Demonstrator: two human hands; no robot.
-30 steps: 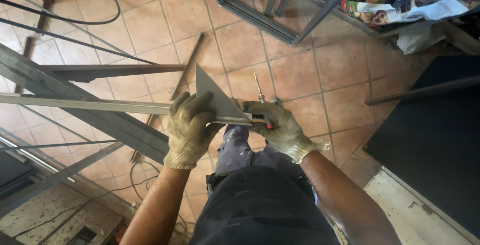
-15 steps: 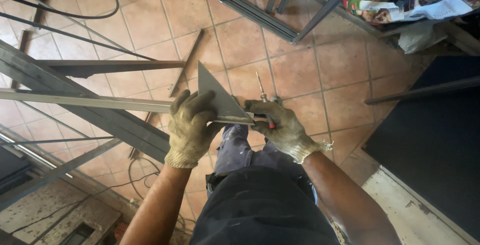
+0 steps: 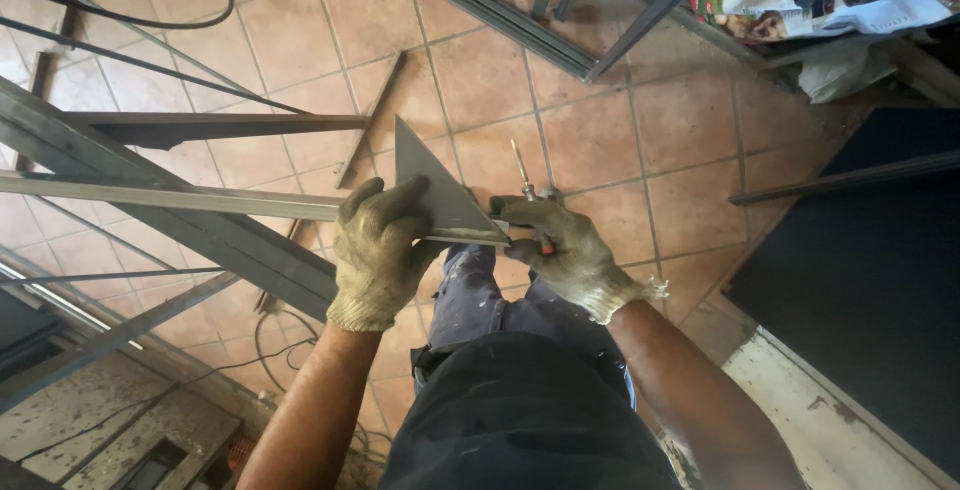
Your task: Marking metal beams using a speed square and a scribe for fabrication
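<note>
Centre frame | my left hand (image 3: 375, 250) clamps triangular set square (image 3: 432, 190) on steel bar (image 3: 170, 198) | right hand (image 3: 560, 250) grips red-handled scriber (image 3: 528, 200) | marking step; steady square needed

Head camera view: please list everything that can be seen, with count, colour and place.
triangular metal plate: one, grey, centre, held on the end of the bar
long metal bar: one, pale grey, from left edge to centre
screwdriver-like tool: one, metal shaft, red at the handle, in the right hand
metal frame pieces: several, dark grey, left
cables: several, black, top left and bottom left
tiled floor: one, terracotta
mat: one, dark, right
left hand: tan glove, grips bar and plate
right hand: tan glove, holds the tool
</note>
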